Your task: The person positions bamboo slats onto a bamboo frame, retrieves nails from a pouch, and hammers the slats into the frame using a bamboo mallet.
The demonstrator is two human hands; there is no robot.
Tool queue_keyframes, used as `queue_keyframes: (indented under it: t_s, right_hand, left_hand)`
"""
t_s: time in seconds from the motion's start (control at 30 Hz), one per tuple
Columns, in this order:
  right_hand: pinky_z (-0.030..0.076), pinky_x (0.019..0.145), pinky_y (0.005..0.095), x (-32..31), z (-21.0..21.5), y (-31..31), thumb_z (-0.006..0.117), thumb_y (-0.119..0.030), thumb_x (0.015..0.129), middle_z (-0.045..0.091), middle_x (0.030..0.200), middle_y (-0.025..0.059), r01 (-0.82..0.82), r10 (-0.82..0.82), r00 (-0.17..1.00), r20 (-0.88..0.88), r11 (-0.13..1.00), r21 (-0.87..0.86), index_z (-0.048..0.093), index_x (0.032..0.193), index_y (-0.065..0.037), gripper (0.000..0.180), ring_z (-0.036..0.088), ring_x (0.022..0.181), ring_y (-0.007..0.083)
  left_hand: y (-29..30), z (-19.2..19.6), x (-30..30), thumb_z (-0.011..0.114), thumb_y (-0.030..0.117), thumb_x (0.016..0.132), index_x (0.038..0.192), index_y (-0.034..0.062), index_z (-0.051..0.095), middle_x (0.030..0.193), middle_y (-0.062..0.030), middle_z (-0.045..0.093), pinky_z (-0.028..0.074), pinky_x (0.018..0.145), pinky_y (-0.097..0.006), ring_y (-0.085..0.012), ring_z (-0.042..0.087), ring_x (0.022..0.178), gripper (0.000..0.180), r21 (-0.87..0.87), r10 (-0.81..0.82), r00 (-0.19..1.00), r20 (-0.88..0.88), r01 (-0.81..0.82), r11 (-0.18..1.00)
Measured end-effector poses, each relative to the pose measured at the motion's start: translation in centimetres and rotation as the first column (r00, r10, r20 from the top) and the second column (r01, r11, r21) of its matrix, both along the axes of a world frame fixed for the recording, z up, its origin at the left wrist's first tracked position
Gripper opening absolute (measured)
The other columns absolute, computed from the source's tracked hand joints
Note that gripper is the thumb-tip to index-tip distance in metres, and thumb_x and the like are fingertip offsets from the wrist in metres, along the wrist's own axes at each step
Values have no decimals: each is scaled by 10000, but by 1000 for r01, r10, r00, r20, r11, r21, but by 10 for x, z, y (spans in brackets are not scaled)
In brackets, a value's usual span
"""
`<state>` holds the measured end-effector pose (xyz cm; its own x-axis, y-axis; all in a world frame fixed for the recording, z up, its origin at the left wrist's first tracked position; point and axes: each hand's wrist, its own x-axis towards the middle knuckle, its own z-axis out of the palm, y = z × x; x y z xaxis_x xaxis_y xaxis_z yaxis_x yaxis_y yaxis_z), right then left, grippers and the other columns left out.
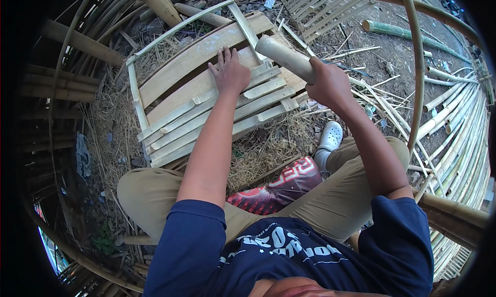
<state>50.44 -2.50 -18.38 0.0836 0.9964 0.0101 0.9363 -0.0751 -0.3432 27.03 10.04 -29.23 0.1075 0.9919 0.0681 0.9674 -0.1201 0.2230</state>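
One bamboo-slat panel (206,98) lies on the straw-covered ground (268,147) in front of the seated person, with about six flat slats running from near left to far right and two thin cross strips over them. One short bamboo club (284,56) is in play, and two hands are at work.

The left hand (229,72) lies flat, palm down with fingers spread and pointing away, pressing on the far middle of the panel; its arm reaches out straight from the near side. It grasps nothing, just rests open on the slats.

The right hand (329,85) is closed in a fist around the near end of the club, held above the right edge of the panel, with the forearm bent up from the right knee. The club's long axis runs from the fist towards the far left, its cut round end pointing far left and tilted slightly upward, over the panel's far right corner.

One white shoe (329,138) shows near the right knee. Many loose bamboo poles (454,116) lie stacked along the right.
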Motion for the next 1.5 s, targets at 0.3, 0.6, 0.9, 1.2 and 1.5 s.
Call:
queue_keyframes:
  t_s: [0.3, 0.6, 0.9, 1.2, 1.5]
  right_hand:
    - [556, 744, 503, 0, -9, -1, 691, -82, 698, 714, 861, 186, -23, 24, 999, 29, 998, -50, 636, 954, -45, 265, 706, 832, 399]
    - [530, 712, 541, -13, -1, -13, 689, -108, 763, 693, 828, 219, 90, -46, 984, -170, 960, 266, 601, 1120, -50, 372, 698, 798, 415]
    - [547, 747, 531, 0, -20, -7, 715, -172, 754, 707, 846, 208, -15, 16, 999, 28, 1000, -26, 598, 1079, -67, 360, 698, 817, 429]
    - [558, 749, 441, -9, -17, -10, 744, -217, 725, 719, 899, 236, 94, -170, 894, -416, 976, -198, 680, 1037, 65, 426, 735, 809, 325]
    - [652, 568, 412, -53, -3, -66, 658, -106, 841, 544, 1272, 375, -727, -614, -380, -692, 661, -188, 485, 1153, 25, 380, 728, 767, 372]
  left_hand:
    - [-2, 1, 1, 554, 208, 877, 1557, 97, 414, 1696, -100, 256, 94, 1261, -592, -269, 183, 1582, 704, 0, 11, 1000, 29, -11, 1000]
    - [1, 2, -1, 557, 221, 880, 1561, 88, 404, 1691, -105, 265, 112, 1257, -599, -259, 190, 1581, 710, 16, 5, 1000, 12, -5, 1000]
    - [0, -2, 3, 552, 222, 880, 1552, 92, 414, 1687, -96, 277, 123, 1254, -604, -244, 196, 1579, 699, 19, -7, 1000, 25, 6, 1000]
    - [1, -3, 2, 554, 221, 879, 1516, 90, 454, 1675, -105, 301, 134, 1242, -620, -249, 204, 1576, 658, 35, -7, 999, 45, 5, 999]
    - [2, -3, -9, 556, 215, 882, 1480, 86, 486, 1668, -112, 315, 156, 1232, -628, -259, 233, 1567, 616, 55, -9, 999, 39, 7, 998]
